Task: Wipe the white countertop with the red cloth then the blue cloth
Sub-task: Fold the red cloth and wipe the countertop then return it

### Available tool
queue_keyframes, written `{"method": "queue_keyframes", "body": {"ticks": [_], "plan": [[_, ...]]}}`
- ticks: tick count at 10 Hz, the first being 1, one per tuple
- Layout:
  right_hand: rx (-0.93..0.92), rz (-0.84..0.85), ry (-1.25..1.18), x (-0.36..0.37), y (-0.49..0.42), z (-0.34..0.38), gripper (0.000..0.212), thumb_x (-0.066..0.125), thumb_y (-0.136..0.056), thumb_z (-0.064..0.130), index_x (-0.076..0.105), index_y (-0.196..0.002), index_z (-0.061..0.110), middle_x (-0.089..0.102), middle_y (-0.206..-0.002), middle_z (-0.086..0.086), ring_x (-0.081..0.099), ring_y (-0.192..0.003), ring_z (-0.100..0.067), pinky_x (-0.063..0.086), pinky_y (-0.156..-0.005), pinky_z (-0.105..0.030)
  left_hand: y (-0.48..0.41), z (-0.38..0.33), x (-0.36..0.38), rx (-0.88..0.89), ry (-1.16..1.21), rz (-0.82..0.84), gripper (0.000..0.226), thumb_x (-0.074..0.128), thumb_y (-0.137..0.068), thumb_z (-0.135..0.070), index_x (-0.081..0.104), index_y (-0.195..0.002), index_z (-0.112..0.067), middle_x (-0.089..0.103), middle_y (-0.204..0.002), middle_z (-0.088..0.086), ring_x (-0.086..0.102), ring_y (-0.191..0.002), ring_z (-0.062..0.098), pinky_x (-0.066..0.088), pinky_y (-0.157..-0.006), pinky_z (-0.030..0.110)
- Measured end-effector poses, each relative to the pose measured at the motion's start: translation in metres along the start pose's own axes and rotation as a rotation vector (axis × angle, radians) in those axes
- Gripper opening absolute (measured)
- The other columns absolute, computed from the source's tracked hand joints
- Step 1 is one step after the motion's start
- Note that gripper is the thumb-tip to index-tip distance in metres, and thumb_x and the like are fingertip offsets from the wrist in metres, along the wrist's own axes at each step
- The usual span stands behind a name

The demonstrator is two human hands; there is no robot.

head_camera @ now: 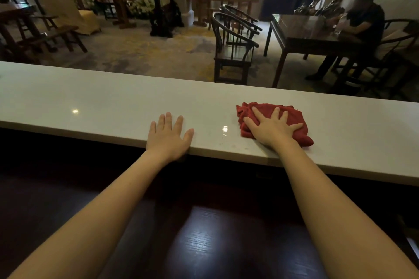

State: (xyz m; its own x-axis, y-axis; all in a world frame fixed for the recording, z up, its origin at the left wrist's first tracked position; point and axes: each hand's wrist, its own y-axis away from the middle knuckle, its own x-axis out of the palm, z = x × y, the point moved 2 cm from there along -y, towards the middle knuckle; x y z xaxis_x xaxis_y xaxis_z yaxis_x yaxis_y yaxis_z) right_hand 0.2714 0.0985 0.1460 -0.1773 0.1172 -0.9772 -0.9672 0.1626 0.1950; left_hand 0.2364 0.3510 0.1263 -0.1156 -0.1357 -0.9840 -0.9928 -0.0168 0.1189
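A long white countertop (pixel 90 99) runs across the view from left to right. A crumpled red cloth (pixel 294 114) lies on it right of centre. My right hand (pixel 272 128) presses flat on top of the red cloth with fingers spread. My left hand (pixel 169 137) rests flat on the bare counter near its front edge, fingers apart, holding nothing. No blue cloth is in view.
Below the counter's front edge is a dark wooden surface (pixel 215 244). Beyond the counter stand dark wooden chairs (pixel 233 52) and a dark table (pixel 306 34), where a person (pixel 362 22) sits at the far right.
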Motion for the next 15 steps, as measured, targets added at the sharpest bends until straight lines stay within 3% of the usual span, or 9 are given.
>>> {"method": "queue_keyframes", "body": {"ticks": [4,11,12,13,14,15], "plan": [[-0.175,0.009,-0.021,0.010,-0.002,0.091,0.066,0.013,-0.087,0.070,0.005,-0.148,0.043,-0.005,-0.161,-0.013,-0.007,-0.146,-0.041,-0.006,-0.108,-0.073,-0.004,-0.001,0.004,-0.017,-0.018,-0.029,0.067,0.011,-0.096,-0.055,0.000,-0.153,-0.022,-0.008,-0.162,0.011,-0.009,-0.150,0.026,-0.005,-0.122,0.044],[-0.209,-0.048,-0.026,0.027,0.063,0.099,0.067,0.012,-0.088,0.068,0.007,-0.149,0.040,-0.002,-0.161,-0.012,-0.005,-0.147,-0.037,-0.005,-0.110,-0.069,0.000,0.000,0.000,0.003,0.088,-0.034,0.061,0.011,-0.098,-0.049,0.003,-0.153,-0.023,-0.003,-0.162,0.013,-0.005,-0.150,0.027,-0.004,-0.121,0.047],[-0.238,-0.026,-0.053,0.028,0.069,0.096,0.069,0.019,-0.089,0.067,0.004,-0.149,0.037,-0.002,-0.161,-0.011,-0.004,-0.148,-0.035,-0.003,-0.112,-0.066,0.003,-0.011,-0.013,0.147,0.166,-0.140,0.058,0.017,-0.100,-0.045,0.009,-0.153,-0.024,0.005,-0.163,0.009,0.000,-0.151,0.026,-0.002,-0.120,0.047],[-0.333,-0.028,-0.247,0.016,0.080,0.076,0.072,0.040,-0.090,0.057,0.012,-0.150,0.029,0.015,-0.160,-0.006,0.013,-0.148,-0.029,0.010,-0.116,-0.059,0.008,-0.032,-0.021,0.455,0.133,-0.120,0.057,0.030,-0.100,-0.042,0.019,-0.152,-0.023,0.013,-0.162,0.005,0.007,-0.150,0.023,0.003,-0.121,0.042],[-0.311,-0.039,-0.214,0.008,0.088,0.043,0.071,0.051,-0.090,0.048,0.023,-0.148,0.021,0.022,-0.159,-0.006,0.022,-0.145,-0.024,0.022,-0.118,-0.047,0.006,-0.042,-0.020,0.547,0.080,-0.007,0.064,0.039,-0.097,-0.045,0.020,-0.152,-0.018,0.017,-0.161,0.007,0.013,-0.149,0.023,0.008,-0.122,0.040],[-0.277,-0.050,-0.209,0.015,0.093,0.027,0.069,0.057,-0.089,0.042,0.027,-0.148,0.022,0.019,-0.160,-0.004,0.020,-0.146,-0.023,0.019,-0.119,-0.043,0.007,-0.042,-0.025,0.555,0.062,0.061,0.075,0.046,-0.092,-0.052,0.020,-0.152,-0.015,0.020,-0.160,0.009,0.019,-0.148,0.024,0.013,-0.121,0.038]]}}
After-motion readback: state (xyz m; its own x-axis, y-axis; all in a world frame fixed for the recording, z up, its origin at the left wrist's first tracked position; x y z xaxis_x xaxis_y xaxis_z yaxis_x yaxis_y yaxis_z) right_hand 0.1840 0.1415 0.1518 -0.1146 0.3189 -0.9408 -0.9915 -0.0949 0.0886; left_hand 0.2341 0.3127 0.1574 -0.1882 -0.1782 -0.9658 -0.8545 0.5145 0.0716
